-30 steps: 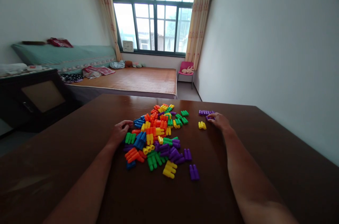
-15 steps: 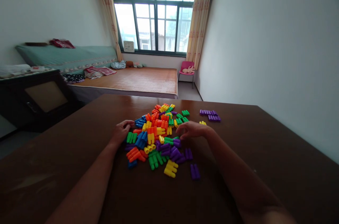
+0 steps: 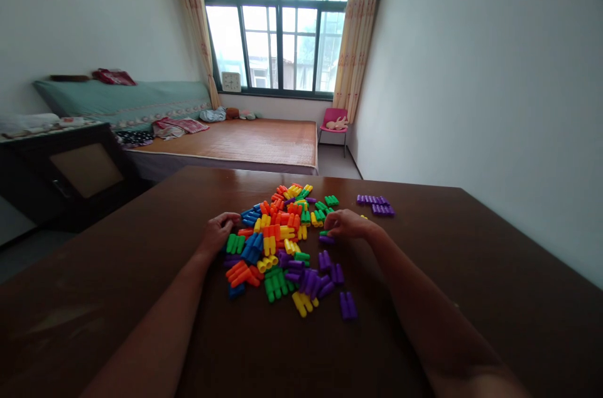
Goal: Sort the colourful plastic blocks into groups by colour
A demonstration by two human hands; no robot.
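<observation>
A loose pile of plastic blocks in orange, yellow, green, blue and purple lies on the brown table (image 3: pixel 141 228). At the pile's left edge rests my left hand (image 3: pixel 220 231), fingers curled beside the blue blocks (image 3: pixel 252 248) and green blocks (image 3: pixel 235 243). My right hand (image 3: pixel 347 223) is at the right side, its fingers bent down and closed on a purple block (image 3: pixel 326 239) with a bit of green by it. Several purple blocks (image 3: pixel 309 282) lie nearer to me. Two purple rows (image 3: pixel 382 210) sit apart, beyond my right hand.
Past the table's far edge stands a bed (image 3: pixel 254 140) with a mat. A dark cabinet (image 3: pixel 89 166) is at the left, a pink chair (image 3: pixel 335 118) near the window, and a white wall on the right.
My right hand has shifted right, and a purple block with green has come away from the pile with it. Purple blocks near the front are spread differently. My left hand stays put.
</observation>
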